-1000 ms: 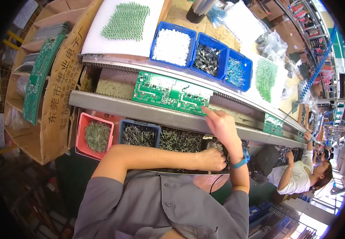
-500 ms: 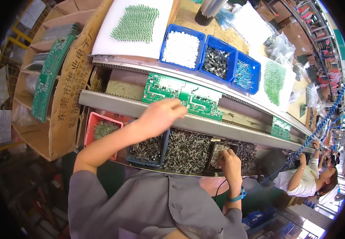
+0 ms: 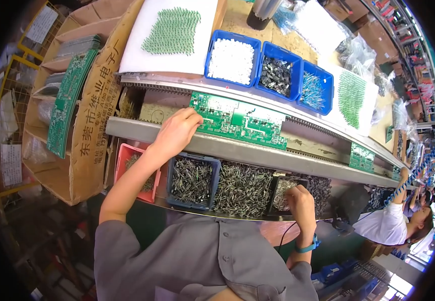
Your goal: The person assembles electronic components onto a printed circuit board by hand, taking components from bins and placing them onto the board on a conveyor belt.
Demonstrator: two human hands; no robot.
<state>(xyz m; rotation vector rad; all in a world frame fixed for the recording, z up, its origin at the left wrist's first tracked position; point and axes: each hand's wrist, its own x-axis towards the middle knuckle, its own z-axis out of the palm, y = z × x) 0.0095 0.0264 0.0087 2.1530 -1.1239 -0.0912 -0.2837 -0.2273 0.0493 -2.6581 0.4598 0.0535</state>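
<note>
A green circuit board point(image 3: 237, 120) rests between the rails of the conveyor point(image 3: 192, 142). Over its left end is my left hand point(image 3: 178, 131), fingers pinched together at the board's surface; whatever they hold, if anything, is too small to make out. My right hand point(image 3: 302, 201) reaches into a small dark bin point(image 3: 281, 193) of tiny silvery parts, its fingers bent and closed. Their tips are partly hidden, so I cannot see what they grip. Left of that bin lies a heap of metal-legged parts point(image 3: 242, 188). A blue-grey bin point(image 3: 191, 180) of similar parts stands beside the heap.
Beyond the conveyor stand blue bins of white parts point(image 3: 231, 61), black parts point(image 3: 276, 76) and blue-leaded parts point(image 3: 314, 93). White foam sheets point(image 3: 132, 50) carry green parts. A red bin point(image 3: 150, 193) and a carton of boards point(image 3: 94, 115) are at left. A co-worker point(image 3: 385, 223) sits right.
My left hand has moved left along the circuit board, from its middle to its left end. My right hand stays at the small dark bin. The whole view has shifted slightly.
</note>
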